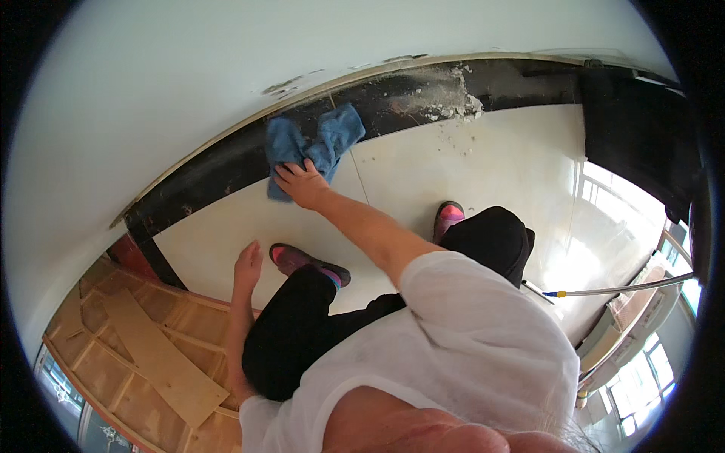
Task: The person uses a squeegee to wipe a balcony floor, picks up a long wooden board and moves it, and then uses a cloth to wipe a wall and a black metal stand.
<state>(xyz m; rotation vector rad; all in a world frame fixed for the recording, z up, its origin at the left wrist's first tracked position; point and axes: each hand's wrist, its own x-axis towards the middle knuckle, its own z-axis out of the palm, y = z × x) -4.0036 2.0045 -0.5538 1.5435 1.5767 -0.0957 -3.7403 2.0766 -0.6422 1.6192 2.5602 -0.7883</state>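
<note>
A crumpled blue cloth [334, 136] lies partly on the black tile border [226, 170] along the wall and partly on the pale floor tiles [408, 170]. My right hand [303, 184] rests palm down over the cloth's near part, fingers spread and pressing into it. Off to the left, my left hand [248, 265] hangs above the floor near my left shoe, holding nothing, its fingers extended. Whitish crumbs and flaked debris [453, 105] are strewn on the black border to the right of the cloth.
The white wall [187, 85] has peeling patches low down. At lower left lies a wooden frame panel [130, 390] with a loose board [164, 362] across it. A black object [634, 130] stands at right, near a metal tube [623, 289]. My shoes [450, 218] flank the work area.
</note>
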